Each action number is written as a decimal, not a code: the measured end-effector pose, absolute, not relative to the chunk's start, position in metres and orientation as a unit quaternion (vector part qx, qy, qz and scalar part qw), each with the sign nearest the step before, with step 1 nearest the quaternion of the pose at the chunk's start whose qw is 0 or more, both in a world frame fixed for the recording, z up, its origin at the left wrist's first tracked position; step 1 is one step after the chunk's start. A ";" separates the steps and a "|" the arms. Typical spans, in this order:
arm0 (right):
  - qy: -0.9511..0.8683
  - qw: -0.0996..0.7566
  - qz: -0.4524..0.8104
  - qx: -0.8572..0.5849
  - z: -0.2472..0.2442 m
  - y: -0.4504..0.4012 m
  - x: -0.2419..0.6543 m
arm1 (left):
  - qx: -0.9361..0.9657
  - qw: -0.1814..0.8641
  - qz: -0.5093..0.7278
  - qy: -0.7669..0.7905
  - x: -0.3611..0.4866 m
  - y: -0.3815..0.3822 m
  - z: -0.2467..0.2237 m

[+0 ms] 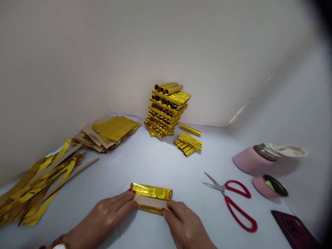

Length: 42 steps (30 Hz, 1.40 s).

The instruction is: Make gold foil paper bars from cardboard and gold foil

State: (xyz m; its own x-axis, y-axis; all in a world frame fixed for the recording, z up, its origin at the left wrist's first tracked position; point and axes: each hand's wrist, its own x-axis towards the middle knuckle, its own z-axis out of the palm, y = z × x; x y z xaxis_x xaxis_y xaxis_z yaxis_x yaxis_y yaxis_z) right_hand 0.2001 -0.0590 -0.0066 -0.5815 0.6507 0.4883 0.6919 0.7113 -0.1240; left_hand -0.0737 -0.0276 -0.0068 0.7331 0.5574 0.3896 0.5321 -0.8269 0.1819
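Observation:
A piece of gold foil paper (151,191) lies in front of me on the white table, folded along its length. Its far and near edges show gold, with a plain beige strip between them. My left hand (110,211) is closed at its left end, fingertips on the folded edge. At the right end, my right hand (185,219) pinches the near corner between thumb and fingers. Beyond it stands a stack of folded gold paper tubes (168,110), crisscrossed in layers. A smaller group of gold tubes (188,143) lies beside that stack.
Flat gold sheets (114,128) are piled at the back left, with cut gold strips (44,183) nearer. Red-handled scissors (223,188) lie open-bladed at right. Past them are a pink flask (250,159), a pink cup (267,186) and a dark red phone-like object (293,228). Walls border the table.

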 end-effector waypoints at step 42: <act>-0.724 0.292 0.304 -0.546 -0.006 -0.024 0.203 | 0.783 0.296 0.215 0.504 -0.056 -0.005 -0.005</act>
